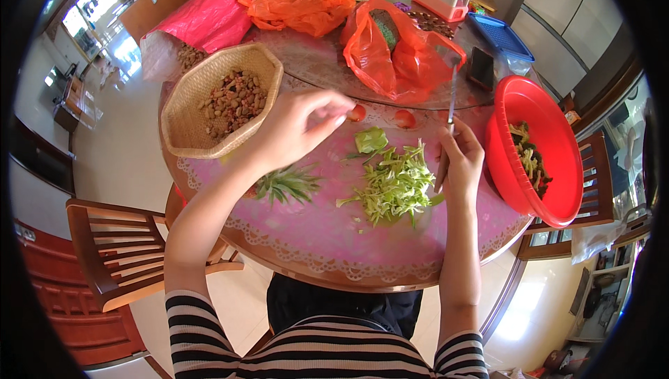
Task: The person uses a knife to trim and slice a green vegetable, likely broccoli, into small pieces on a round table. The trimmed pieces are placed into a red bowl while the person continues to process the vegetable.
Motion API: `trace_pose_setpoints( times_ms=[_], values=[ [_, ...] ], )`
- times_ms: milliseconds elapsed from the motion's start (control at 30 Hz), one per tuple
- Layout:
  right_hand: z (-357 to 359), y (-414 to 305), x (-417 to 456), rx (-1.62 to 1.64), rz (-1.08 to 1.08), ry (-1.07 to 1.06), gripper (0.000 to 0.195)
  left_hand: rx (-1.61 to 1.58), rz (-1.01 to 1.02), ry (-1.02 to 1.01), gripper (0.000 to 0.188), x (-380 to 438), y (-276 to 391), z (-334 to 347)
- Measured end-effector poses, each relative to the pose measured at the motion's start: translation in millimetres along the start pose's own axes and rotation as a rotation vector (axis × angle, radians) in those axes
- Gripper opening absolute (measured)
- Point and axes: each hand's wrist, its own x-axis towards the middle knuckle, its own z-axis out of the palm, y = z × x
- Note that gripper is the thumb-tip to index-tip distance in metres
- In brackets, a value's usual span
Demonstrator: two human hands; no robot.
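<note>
My right hand (462,157) grips a knife (452,94) by its brown handle, the thin blade pointing up and away from me. Just left of it lies a heap of thinly cut pale green vegetable strips (394,183). A larger green vegetable chunk (371,140) sits behind the heap. My left hand (298,125) hovers over the table, fingers and thumb apart, with nothing in it. Below that hand, spiky green pineapple leaves (287,183) show; my forearm hides much of the fruit. Beyond the forearm is a woven basket (180,112) holding shelled peanuts (235,99).
A red plastic basin (562,154) with broccoli pieces (530,162) stands tilted-looking at right. Farther back are an orange-red plastic bag (418,73), a phone (480,69), a blue tray (500,37), another orange bag (298,5) and a pink sack (209,21). A wooden chair (120,251) stands left.
</note>
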Motion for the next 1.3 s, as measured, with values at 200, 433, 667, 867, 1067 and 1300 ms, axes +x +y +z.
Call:
trace_pose_setpoints(
  times_ms=[200, 433, 667, 867, 1067, 1300],
  values=[
    [-11, 12, 10, -0.016, 0.020, -0.005, 0.030, 0.460, 0.516, 0.066, 0.021, 103, -12, 52],
    [-10, 6, 4, -0.112, -0.027, -0.037, 0.029, 0.977, 0.017, -0.301, 0.018, 148, -56, 44],
    [-11, 1, 2, -0.108, -0.047, -0.032, 0.031, 0.666, 0.492, 0.100, 0.023, 70, -37, 56],
    [-3, 3, -3, -0.083, -0.052, -0.117, 0.034, 0.457, 0.007, -0.090, 0.044, 8, -42, 85],
    [-2, 0, -9, -0.103, 0.040, -0.269, 0.035, -0.464, -0.142, 0.118, 0.043, -6, -28, 75],
    [18, -7, -37, 0.100, 0.288, -0.550, 0.040, -0.566, -0.048, 0.327, 0.046, -31, -24, 83]
  ],
)
